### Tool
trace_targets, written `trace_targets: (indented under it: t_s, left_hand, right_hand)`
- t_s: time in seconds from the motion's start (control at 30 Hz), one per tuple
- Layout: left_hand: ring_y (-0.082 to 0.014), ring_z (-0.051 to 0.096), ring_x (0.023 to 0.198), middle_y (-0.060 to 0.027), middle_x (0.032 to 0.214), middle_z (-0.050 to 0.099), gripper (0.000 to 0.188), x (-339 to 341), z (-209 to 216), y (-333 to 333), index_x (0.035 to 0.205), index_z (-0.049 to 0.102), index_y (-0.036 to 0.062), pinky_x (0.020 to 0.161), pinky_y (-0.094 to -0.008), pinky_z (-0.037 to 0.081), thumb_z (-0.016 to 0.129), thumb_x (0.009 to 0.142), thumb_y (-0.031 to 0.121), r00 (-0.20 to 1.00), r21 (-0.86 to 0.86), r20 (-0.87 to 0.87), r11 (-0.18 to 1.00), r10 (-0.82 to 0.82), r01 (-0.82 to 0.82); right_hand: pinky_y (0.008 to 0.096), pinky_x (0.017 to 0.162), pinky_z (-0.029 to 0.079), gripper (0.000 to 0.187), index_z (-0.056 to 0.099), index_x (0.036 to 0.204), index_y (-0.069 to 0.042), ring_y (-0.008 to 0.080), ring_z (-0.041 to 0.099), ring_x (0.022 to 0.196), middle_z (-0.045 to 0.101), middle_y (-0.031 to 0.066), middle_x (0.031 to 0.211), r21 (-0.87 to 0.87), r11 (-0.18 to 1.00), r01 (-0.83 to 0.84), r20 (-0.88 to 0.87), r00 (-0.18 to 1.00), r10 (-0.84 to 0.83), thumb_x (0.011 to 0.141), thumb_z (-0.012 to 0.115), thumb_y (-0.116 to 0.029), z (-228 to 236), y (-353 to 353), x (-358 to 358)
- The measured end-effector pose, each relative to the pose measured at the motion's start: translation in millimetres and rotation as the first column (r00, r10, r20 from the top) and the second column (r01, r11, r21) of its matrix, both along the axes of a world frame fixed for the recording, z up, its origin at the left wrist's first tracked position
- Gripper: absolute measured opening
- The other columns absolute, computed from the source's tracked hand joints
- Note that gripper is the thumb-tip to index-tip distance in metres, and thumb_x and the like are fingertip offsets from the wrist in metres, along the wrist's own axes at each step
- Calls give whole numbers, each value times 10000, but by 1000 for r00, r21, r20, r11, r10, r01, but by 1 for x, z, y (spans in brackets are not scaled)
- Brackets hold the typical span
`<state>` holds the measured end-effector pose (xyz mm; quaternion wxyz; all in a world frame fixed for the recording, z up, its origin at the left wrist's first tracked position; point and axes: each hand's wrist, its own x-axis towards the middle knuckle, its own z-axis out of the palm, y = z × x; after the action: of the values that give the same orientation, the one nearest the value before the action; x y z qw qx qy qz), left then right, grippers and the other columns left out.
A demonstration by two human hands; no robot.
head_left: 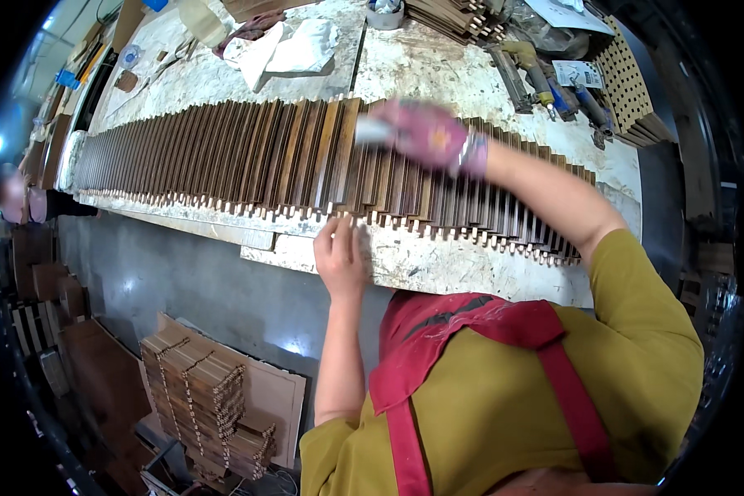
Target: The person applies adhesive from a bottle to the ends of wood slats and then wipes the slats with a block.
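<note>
Dark brown wooden slats (pixel 256 157) with pale pegs at their ends lie side by side in a long curving row across the worktable (pixel 463 269). My bare left hand (pixel 339 258) is at the near end of a slat in the middle of the row, its fingers closed on the pegged end. Over the far part of the slats is my right hand (pixel 430 136), in a pink flowered glove and smeared by motion. Its fingers are closed around a white pad or folded cloth (pixel 374 131), whose exact kind is blurred.
White crumpled cloths (pixel 302 45) lie beyond the row. Hand tools (pixel 546 78) and a perforated tan box (pixel 632 83) stand at the far right. Stacked slats (pixel 194 384) rest on a board at lower left. Another person (pixel 29 202) is at the far left.
</note>
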<state>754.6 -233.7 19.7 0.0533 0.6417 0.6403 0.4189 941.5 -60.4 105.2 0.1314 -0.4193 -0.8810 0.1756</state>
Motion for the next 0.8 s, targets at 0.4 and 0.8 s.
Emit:
trace_targets:
  t_s: [0.4,0.8]
  left_hand:
    - [-306,628,937,-126,1041,644,217,19,-9,2,1028,658,36,813,-378,517,689,814,19,984,-42,102,987,-148,153]
    - [-313,643,968,-143,1068,649,222,14,-5,-3,1001,634,-1,824,-372,525,634,790,-70,946,-64,268,976,-184,208]
  right_hand:
    - [278,617,539,188,626,1067,-110,173,624,706,641,68,913,-58,986,157,130,980,-148,889,611,-167,1,24,8]
    - [374,757,520,441,606,1151,-97,232,660,790,650,93,889,-48,927,-372,-117,924,365,950,450,-457,-5,-35,19]
